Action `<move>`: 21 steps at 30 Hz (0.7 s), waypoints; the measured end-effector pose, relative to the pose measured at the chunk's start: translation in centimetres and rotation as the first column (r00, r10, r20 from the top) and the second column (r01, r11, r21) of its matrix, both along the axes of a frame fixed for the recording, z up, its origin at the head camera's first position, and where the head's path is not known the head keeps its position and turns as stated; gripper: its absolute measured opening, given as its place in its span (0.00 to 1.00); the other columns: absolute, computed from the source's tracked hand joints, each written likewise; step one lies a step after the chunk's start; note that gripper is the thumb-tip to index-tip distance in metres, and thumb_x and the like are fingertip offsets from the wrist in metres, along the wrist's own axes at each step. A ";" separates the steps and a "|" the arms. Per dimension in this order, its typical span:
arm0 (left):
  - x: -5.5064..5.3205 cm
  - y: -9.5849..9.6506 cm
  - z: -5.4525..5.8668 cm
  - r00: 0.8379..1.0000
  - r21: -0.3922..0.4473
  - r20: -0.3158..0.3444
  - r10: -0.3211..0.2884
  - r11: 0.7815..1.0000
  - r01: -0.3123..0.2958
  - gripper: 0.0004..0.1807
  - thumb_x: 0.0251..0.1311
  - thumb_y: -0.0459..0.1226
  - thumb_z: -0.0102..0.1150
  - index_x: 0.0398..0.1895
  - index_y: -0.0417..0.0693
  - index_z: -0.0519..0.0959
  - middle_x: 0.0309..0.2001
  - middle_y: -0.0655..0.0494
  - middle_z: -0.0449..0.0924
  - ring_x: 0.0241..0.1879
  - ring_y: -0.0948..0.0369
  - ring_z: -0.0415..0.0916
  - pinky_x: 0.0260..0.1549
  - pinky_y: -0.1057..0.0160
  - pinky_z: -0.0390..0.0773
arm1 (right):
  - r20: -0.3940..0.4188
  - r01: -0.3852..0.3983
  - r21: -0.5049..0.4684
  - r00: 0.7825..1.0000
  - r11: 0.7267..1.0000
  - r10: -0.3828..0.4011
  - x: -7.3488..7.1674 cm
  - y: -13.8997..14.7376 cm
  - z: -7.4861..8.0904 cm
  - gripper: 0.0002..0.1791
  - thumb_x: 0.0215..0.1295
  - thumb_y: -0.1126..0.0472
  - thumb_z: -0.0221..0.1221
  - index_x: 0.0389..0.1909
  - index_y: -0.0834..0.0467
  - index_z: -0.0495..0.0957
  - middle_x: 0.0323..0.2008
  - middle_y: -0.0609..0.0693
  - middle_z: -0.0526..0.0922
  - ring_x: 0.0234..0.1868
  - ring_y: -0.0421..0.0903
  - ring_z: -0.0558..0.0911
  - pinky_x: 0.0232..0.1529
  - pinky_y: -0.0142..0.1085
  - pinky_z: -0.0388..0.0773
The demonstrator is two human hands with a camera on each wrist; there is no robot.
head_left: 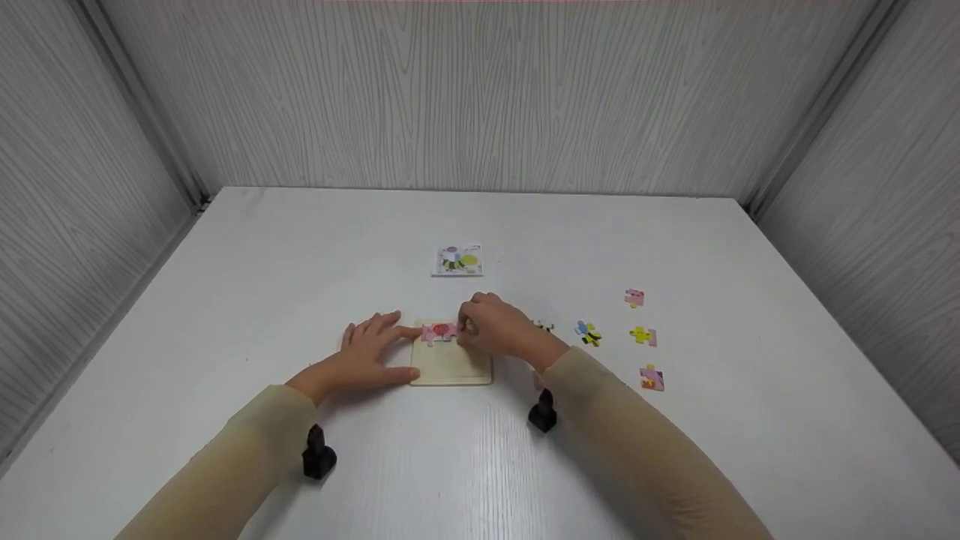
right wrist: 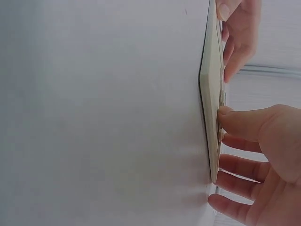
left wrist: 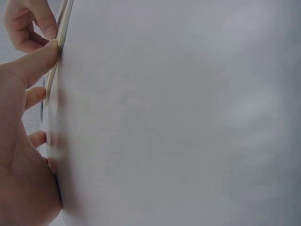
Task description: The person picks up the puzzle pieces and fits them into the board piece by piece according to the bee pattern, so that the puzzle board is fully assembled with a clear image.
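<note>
A pale wooden puzzle tray (head_left: 450, 367) lies flat on the table, with pink puzzle pieces (head_left: 439, 331) bearing a red round shape along its far left edge. My left hand (head_left: 364, 361) is spread beside the tray; its thumb and index finger touch the left side. At the far right of the tray, my right hand (head_left: 495, 326) bends its fingers and thumb around a puzzle piece, mostly hidden by the fingers. In the right wrist view, the right thumb and fingers (right wrist: 242, 162) come down over the tray's edge (right wrist: 211, 89).
A square picture card (head_left: 457, 260) with a bee lies beyond the tray. Loose puzzle pieces lie to the right: a blue-and-yellow one (head_left: 589, 333), a yellow one (head_left: 643, 335), and pink ones (head_left: 634, 298). Others are partly covered by the right arm. Panels (head_left: 465, 97) enclose the table.
</note>
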State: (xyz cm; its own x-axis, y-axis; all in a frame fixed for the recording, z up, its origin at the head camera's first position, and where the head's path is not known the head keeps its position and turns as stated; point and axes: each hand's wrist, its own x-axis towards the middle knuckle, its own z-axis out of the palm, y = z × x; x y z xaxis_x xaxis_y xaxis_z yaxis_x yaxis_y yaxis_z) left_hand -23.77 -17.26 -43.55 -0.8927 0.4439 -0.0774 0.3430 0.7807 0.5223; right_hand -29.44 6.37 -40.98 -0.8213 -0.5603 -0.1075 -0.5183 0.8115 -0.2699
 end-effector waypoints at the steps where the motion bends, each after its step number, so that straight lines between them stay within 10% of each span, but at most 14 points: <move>1: 0.0 0.0 0.0 1.000 0.002 -0.001 -0.001 1.000 0.001 0.37 0.54 0.60 0.56 0.67 0.59 0.63 0.71 0.44 0.43 0.69 0.40 0.34 0.59 0.35 0.30 | -0.009 -0.007 0.002 1.000 1.000 0.007 0.0 0.0 0.0 0.13 0.62 0.53 0.60 0.44 0.54 0.78 0.41 0.48 0.74 0.42 0.44 0.70 0.46 0.37 0.72; 21: 0.0 0.1 -0.1 1.000 -0.024 0.006 -0.001 1.000 0.001 0.37 0.55 0.60 0.54 0.67 0.60 0.62 0.72 0.44 0.42 0.69 0.41 0.32 0.59 0.36 0.30 | 0.039 -0.065 -0.073 0.997 0.995 0.068 0.1 0.1 -0.1 0.13 0.64 0.56 0.58 0.49 0.46 0.81 0.46 0.47 0.75 0.47 0.44 0.71 0.52 0.37 0.71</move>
State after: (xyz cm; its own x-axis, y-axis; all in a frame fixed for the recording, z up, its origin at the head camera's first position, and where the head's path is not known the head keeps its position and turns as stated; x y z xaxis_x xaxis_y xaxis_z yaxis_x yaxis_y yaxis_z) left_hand -23.76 -17.21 -43.61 -0.8919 0.4425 -0.0936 0.3403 0.7928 0.5056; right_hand -29.33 6.48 -41.04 -0.7778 -0.6207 -0.0987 -0.5573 0.7538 -0.3483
